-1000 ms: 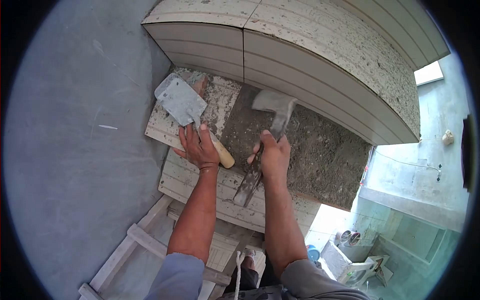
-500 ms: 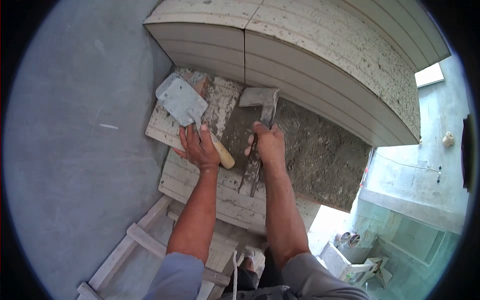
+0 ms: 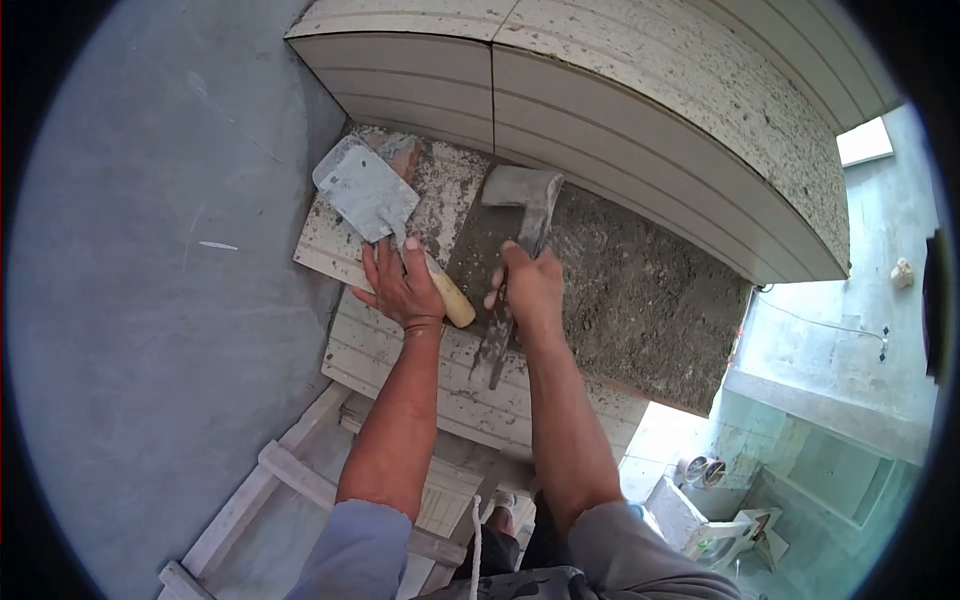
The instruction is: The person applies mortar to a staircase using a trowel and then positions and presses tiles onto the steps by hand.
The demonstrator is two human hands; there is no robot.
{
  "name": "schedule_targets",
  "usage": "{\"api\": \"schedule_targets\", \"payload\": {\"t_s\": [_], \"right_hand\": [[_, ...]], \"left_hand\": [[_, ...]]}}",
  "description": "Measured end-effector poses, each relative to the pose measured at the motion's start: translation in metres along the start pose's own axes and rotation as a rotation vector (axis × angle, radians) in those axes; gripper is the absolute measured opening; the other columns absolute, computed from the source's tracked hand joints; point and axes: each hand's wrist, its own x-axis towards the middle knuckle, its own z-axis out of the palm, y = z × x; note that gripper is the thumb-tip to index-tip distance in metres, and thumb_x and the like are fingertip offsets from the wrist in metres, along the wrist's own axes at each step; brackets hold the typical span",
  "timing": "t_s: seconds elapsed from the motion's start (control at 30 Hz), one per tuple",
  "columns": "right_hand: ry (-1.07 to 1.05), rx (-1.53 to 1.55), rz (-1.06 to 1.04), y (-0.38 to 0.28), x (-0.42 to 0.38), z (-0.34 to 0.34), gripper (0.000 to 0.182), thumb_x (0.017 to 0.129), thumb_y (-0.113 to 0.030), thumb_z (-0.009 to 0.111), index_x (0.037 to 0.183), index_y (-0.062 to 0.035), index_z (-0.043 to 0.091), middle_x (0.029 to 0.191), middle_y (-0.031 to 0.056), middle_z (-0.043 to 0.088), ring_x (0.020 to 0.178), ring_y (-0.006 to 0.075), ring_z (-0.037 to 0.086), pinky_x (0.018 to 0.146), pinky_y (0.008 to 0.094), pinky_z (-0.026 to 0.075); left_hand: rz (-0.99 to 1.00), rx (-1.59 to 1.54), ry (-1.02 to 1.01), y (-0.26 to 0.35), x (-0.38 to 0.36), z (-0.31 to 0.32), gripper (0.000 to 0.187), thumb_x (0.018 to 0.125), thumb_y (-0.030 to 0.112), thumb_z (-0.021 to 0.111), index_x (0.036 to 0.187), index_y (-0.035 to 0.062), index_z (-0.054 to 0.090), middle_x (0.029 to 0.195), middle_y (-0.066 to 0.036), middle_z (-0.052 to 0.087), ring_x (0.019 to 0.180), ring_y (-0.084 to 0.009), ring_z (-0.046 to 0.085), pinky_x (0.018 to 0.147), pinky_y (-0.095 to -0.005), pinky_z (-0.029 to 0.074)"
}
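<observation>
My right hand (image 3: 530, 290) is wrapped around the dark handle of a mortar-smeared hammer (image 3: 524, 187), its grey head at the far end over the mortar bed. My left hand (image 3: 405, 288) lies with fingers spread on the stair tile (image 3: 325, 235), its thumb right at the neck of a trowel. That trowel (image 3: 365, 190) has a flat squarish grey blade and a pale wooden handle, which runs along the right side of my left hand. Part of the tile is hidden under the trowel and hand.
Grey, rough mortar (image 3: 640, 290) covers the step right of the tile. Tiled stairs (image 3: 620, 130) rise beyond it, and a plastered wall (image 3: 180, 250) stands at left. A wooden ladder-like frame (image 3: 300, 475) is below left. The step's right side drops toward a lower floor with buckets and debris.
The view has shifted slightly. My right hand still grips the hammer, its head a little higher in view, and my left hand stays spread beside the trowel.
</observation>
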Motion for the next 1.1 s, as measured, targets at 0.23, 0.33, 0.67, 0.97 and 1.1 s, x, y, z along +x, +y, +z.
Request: {"api": "schedule_targets", "payload": {"t_s": [0.23,0.33,0.67,0.97,1.1], "right_hand": [[-0.009,-0.031,-0.045,0.012,-0.014,-0.002,0.022,0.093,-0.018,0.055,0.100,0.0018,0.050,0.062,0.0079,0.056,0.042,0.0181,0.054,0.040,0.0326,0.045],[-0.093,-0.082,0.095,-0.010,-0.013,-0.014,0.019,0.094,-0.016,0.054,0.099,0.0018,0.051,0.062,0.0069,0.055,0.042,0.0170,0.054,0.039,0.0310,0.045],[-0.012,-0.022,-0.079,0.003,-0.012,-0.005,0.020,0.093,-0.019,0.055,0.098,0.0003,0.052,0.062,0.0071,0.056,0.040,0.0169,0.053,0.041,0.0323,0.044],[-0.020,-0.053,-0.113,0.012,-0.005,-0.010,0.019,0.093,-0.019,0.055,0.098,-0.0001,0.052,0.063,0.0072,0.056,0.044,0.0164,0.054,0.042,0.0318,0.045],[-0.133,-0.206,0.027,-0.003,-0.013,-0.024,0.020,0.093,-0.019,0.055,0.097,-0.0001,0.052,0.063,0.0064,0.054,0.045,0.0156,0.055,0.042,0.0317,0.045]], "left_hand": [[0.001,-0.023,0.031,-0.002,0.003,0.006,0.065,0.094,0.058,0.039,0.130,0.0083,0.060,0.143,-0.007,0.050,0.143,-0.0266,0.028,0.112,-0.0614,-0.010],[0.019,-0.043,0.044,0.005,0.006,0.005,0.066,0.094,0.058,0.039,0.131,0.0069,0.059,0.144,-0.007,0.050,0.143,-0.0269,0.028,0.113,-0.0613,-0.009],[0.015,-0.012,0.024,0.000,0.004,0.005,0.066,0.094,0.059,0.039,0.131,0.0079,0.059,0.144,-0.006,0.049,0.143,-0.0275,0.028,0.113,-0.0617,-0.008],[0.013,-0.019,0.014,0.004,0.002,0.001,0.061,0.094,0.060,0.038,0.126,0.0148,0.065,0.145,-0.004,0.049,0.143,-0.0266,0.027,0.111,-0.0634,-0.010],[0.005,-0.013,-0.015,0.006,-0.002,-0.003,0.059,0.094,0.060,0.038,0.122,0.0182,0.068,0.145,-0.003,0.049,0.143,-0.0258,0.027,0.112,-0.0627,-0.010]]}}
